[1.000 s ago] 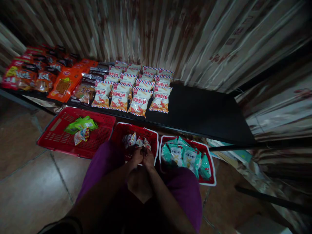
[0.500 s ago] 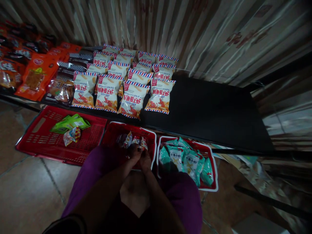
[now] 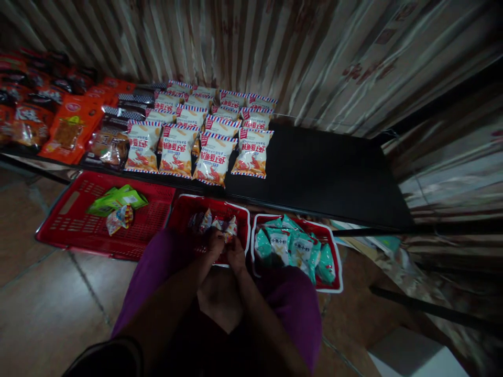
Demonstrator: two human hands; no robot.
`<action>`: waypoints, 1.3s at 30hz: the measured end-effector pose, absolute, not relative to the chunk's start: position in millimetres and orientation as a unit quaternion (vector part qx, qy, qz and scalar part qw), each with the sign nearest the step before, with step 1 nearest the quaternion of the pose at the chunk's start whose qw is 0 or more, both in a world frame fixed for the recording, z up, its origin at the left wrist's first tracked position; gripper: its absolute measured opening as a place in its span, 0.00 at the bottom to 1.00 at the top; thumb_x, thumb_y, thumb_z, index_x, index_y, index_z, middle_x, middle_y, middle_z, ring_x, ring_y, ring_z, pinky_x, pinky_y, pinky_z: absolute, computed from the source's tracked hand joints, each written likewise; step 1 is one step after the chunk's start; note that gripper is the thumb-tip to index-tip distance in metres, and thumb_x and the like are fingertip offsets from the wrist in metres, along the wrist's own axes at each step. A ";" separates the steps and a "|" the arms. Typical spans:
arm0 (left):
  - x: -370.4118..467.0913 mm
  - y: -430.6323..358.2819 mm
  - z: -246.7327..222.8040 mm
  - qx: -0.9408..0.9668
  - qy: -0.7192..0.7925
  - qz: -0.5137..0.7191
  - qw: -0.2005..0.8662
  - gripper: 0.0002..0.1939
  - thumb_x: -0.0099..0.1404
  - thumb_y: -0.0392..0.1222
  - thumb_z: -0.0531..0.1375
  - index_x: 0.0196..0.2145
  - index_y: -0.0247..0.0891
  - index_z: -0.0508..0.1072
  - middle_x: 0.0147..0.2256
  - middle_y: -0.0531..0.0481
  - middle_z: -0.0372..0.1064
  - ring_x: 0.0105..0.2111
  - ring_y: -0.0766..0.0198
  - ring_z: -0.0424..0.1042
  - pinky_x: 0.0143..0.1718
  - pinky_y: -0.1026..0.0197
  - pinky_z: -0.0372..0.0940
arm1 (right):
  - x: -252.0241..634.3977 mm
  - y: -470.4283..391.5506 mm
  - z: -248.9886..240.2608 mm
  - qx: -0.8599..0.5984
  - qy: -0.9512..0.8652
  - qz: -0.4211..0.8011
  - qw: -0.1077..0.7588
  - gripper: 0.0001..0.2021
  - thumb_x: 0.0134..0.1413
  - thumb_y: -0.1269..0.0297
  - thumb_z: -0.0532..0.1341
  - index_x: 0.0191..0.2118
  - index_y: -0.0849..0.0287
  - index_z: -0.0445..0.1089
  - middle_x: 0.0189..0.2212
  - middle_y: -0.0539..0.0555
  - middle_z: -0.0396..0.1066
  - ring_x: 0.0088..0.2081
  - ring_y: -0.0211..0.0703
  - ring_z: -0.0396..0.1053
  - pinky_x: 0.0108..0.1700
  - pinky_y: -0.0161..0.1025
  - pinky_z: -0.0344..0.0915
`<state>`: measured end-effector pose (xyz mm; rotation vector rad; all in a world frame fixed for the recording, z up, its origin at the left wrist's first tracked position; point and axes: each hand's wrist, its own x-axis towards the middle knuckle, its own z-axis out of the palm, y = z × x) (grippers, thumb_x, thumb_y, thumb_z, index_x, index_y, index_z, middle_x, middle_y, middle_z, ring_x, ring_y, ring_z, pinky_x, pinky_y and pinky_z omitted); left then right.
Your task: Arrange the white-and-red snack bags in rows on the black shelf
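Both hands are together over the middle red basket (image 3: 245, 230). My left hand (image 3: 215, 247) has its fingers closed on the lower left part of a small, colourful snack bag (image 3: 230, 227). From the other side, my right hand (image 3: 236, 254) grips the same bag near its lower right edge. The fingertips are dim and partly hidden. Beside the bag, another small snack bag (image 3: 205, 222) lies in the basket.
White snack bags (image 3: 212, 159) stand in rows on a black shelf (image 3: 314, 162), with brown and orange packs (image 3: 68, 131) to their left. A red basket (image 3: 82, 225) holds green packets (image 3: 118, 200). Another basket (image 3: 338, 262) contains teal bags (image 3: 302, 251). A white box (image 3: 412, 351) sits lower right.
The view has shifted slightly, so the shelf and right basket appear further left. The bag between my hands is a little higher and shows more of its front.
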<state>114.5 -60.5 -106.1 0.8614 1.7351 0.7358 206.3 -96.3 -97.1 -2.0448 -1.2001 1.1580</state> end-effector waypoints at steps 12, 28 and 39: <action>100.0 -81.9 1.7 0.287 0.594 0.457 0.596 0.05 0.54 0.40 0.56 0.27 0.37 0.62 0.26 0.54 0.66 0.26 0.69 0.67 0.30 0.65 0.65 | 208.7 -117.0 -16.6 -0.684 -0.295 0.431 0.509 0.26 0.49 0.49 0.55 0.51 0.60 0.62 0.51 0.59 0.67 0.52 0.47 0.65 0.52 0.45 0.62; 78.8 -129.3 132.8 0.306 0.379 0.545 0.683 0.19 0.46 0.50 0.66 0.27 0.37 0.63 0.30 0.52 0.70 0.32 0.65 0.71 0.40 0.59 0.66 | 237.3 -102.7 143.3 -0.441 -0.122 0.610 0.646 0.12 0.45 0.54 0.64 0.33 0.57 0.69 0.24 0.47 0.72 0.22 0.34 0.67 0.19 0.29 0.64; 85.3 -144.2 162.7 0.340 0.383 0.579 0.634 0.18 0.54 0.56 0.61 0.27 0.36 0.66 0.28 0.51 0.69 0.30 0.66 0.69 0.38 0.61 0.65 | 250.3 -100.0 165.4 -0.442 -0.218 0.552 0.672 0.11 0.45 0.59 0.63 0.35 0.58 0.69 0.29 0.48 0.73 0.31 0.39 0.72 0.27 0.32 0.68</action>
